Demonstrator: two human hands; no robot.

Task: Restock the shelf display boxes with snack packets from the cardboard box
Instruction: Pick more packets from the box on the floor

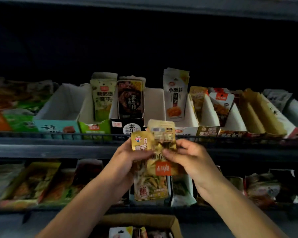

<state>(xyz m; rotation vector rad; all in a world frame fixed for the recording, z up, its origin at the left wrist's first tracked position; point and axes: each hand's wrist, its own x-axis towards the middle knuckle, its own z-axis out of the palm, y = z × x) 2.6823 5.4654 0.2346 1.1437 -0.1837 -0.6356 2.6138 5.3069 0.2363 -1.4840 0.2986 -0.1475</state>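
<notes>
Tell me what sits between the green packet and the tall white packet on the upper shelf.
In the head view, a black packet stands between the green packet and the white packet, upright in its black display box.

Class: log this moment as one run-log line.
left hand: holds gold packets | right hand: pinches same packets | place: before shelf | cardboard box: below

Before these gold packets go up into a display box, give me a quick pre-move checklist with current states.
1. Left hand grips the gold snack packets: ok.
2. Right hand pinches the same bunch: ok.
3. Packets squared into a neat stack: not ok, they are fanned and crumpled.
4. Matching gold-fronted display box located on the upper shelf: ok.
5. Room in that box: cannot tell.
6. Cardboard box below holds more packets: ok.
</notes>
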